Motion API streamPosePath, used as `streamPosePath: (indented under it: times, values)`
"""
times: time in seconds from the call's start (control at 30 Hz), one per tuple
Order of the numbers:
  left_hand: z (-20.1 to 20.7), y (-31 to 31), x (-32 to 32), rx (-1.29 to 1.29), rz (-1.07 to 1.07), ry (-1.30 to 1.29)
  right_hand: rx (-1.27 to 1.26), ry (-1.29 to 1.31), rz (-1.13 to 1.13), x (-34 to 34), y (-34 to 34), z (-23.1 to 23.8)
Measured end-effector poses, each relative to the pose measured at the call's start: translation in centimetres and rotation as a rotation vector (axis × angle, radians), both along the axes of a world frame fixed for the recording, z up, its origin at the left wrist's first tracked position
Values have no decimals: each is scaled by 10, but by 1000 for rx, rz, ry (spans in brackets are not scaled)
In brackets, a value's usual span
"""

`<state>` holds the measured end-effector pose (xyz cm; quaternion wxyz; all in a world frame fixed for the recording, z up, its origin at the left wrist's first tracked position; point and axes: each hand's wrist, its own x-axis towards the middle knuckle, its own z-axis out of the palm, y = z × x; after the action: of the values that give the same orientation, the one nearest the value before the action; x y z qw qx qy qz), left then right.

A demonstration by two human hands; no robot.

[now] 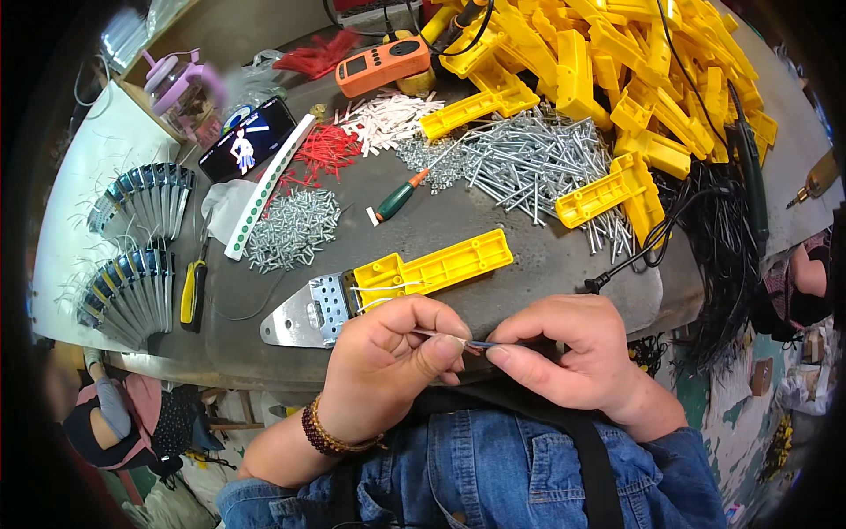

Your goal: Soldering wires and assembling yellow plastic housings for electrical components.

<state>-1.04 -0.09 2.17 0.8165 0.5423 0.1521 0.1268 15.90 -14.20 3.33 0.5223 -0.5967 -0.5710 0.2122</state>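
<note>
Close to my body, above the table's near edge, both hands meet fingertip to fingertip. My left hand point(397, 344), with a beaded bracelet on the wrist, is closed in a pinch on a thin light wire point(426, 332). Pinched in my right hand point(564, 348) is a dark cable point(480, 344), its end at my left fingertips. Whether the two are joined there I cannot tell. Just beyond lies an open yellow plastic housing point(454, 263) with white wires in it. A silver metal plate point(295, 319) and a perforated metal part adjoin its left end.
Yellow housings point(573, 70) are heaped at the far right, beside long screws point(538, 163) and black cords point(718, 264). Short screws point(293, 229), a green-handled screwdriver point(401, 197), a phone point(247, 139) and an orange meter point(382, 66) lie farther back. Metal assemblies point(132, 291) fan out at left.
</note>
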Motion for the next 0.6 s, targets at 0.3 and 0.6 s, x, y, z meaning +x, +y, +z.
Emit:
streamPosePath:
  times: [0.3,0.6]
  values:
    - [13,3,3,833,112,38,27,-471,-66,-2,1,6]
    - [19,6,0,804,-33,13,-2,-500,-45,-4,-7,13]
